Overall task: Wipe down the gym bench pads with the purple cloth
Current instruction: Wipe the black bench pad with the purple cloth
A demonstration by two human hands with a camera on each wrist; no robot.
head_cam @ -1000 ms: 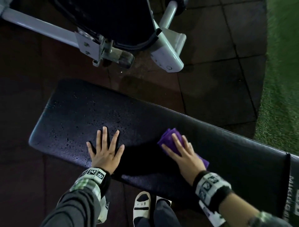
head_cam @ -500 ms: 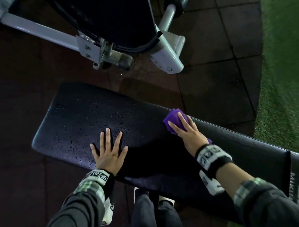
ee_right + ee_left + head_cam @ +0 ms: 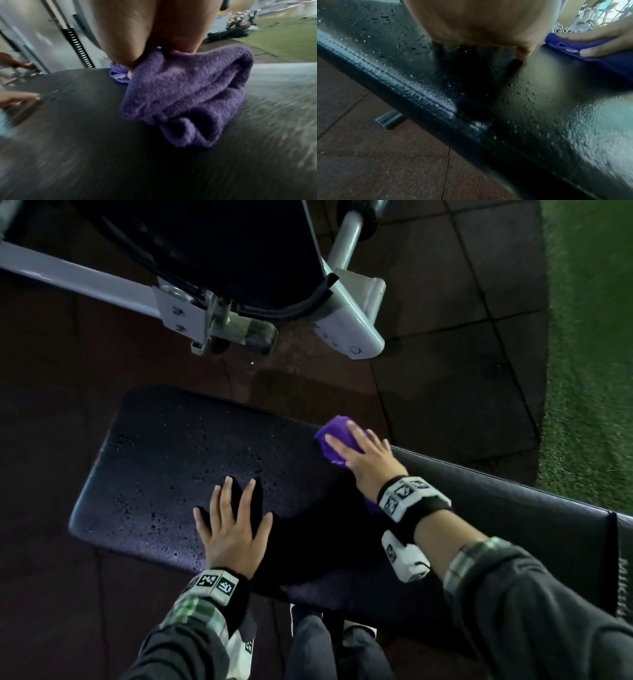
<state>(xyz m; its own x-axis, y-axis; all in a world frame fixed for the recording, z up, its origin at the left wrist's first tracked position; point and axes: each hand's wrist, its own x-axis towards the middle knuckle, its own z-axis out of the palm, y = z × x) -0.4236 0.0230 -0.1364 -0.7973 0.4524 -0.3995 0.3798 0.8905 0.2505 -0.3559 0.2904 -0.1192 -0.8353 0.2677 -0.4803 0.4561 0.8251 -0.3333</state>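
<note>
The black bench pad (image 3: 164,474) runs across the head view, with water droplets on its left part. My left hand (image 3: 233,529) lies flat on it near the front edge, fingers spread. My right hand (image 3: 359,450) presses the bunched purple cloth (image 3: 334,436) down at the pad's far edge with fingers stretched over it. In the left wrist view the cloth (image 3: 590,54) lies under those fingers (image 3: 599,36) on the wet pad (image 3: 539,108). The right wrist view shows the cloth (image 3: 188,94) crumpled under my palm (image 3: 154,33).
A grey machine frame (image 3: 342,330) with a dark seat stands on the rubber tile floor (image 3: 445,371) just beyond the bench. Green turf (image 3: 589,337) borders the right side. A second pad with lettering (image 3: 623,577) adjoins at the right. My legs (image 3: 308,645) are below the bench's front edge.
My right hand has slid the purple cloth away from me, from the middle of the pad to its far edge. The left hand has stayed flat in place.
</note>
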